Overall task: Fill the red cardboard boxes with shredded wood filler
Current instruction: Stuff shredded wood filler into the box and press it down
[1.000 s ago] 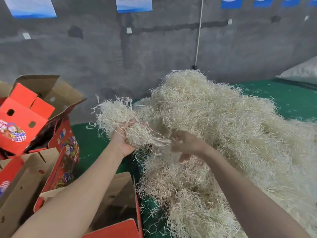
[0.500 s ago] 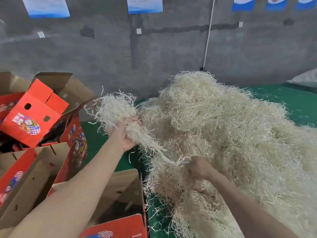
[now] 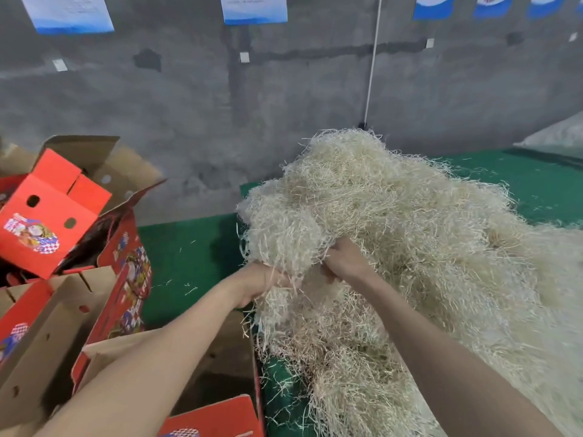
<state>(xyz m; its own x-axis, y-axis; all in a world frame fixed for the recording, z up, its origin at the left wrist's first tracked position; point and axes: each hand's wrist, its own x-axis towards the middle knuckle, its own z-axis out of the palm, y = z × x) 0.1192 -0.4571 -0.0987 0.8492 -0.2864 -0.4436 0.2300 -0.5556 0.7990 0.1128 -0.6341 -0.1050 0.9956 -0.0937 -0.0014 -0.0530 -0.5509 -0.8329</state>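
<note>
Head view. Pale, straw-coloured shredded wood filler [image 3: 441, 263] lies in one large loose heap on the green surface [image 3: 189, 253]. It fills the centre and right of the view, and its back reaches the foot of the grey concrete wall [image 3: 189, 121]. The strands are thin, curly and densely tangled. A fringe of single strands sticks out along the heap's edges, and a few stray ones are scattered on the green to its left. Left hand [image 3: 262, 282] and right hand [image 3: 345, 263] are close together at the heap's near-left edge, both grasping one raised clump [image 3: 284, 228] of filler. The left fingers curl into its underside and the right hand is bent round it from the right; the fingertips of both are hidden among the strands. The clump joins the heap on its right and below. Under the left forearm stands an open red cardboard box [image 3: 217, 416] with a plain brown inside, partly hidden by the arm. Its right wall is just beside the heap's hanging fringe. More red printed boxes [image 3: 47, 212] with raised flaps and round holes are stacked askew at far left. Blue-and-white paper sheets [image 3: 254, 9] hang on the wall. A thin white cord [image 3: 372, 58] runs down the wall to a point behind the heap.
</note>
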